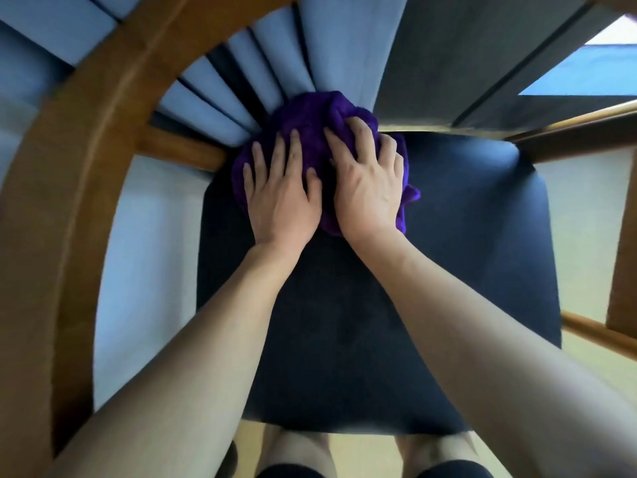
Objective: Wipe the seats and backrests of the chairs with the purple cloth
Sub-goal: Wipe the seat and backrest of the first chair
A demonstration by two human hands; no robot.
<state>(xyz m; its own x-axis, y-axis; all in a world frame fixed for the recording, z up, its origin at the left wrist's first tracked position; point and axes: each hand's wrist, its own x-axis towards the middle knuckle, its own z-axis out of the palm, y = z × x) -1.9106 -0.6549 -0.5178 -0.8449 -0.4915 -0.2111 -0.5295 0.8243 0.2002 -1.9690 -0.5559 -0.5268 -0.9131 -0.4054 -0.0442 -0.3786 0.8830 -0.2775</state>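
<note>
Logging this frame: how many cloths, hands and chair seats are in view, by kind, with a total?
purple cloth: 1
hands: 2, the left hand and the right hand, both on the cloth
dark chair seat: 1
Total: 4

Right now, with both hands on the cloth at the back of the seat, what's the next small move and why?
Probably pull the cloth straight toward the front edge of the seat. It sits bunched at the rear, left hand pressing flat, right hand gripping it, and most of the seat lies nearer the person.
</note>
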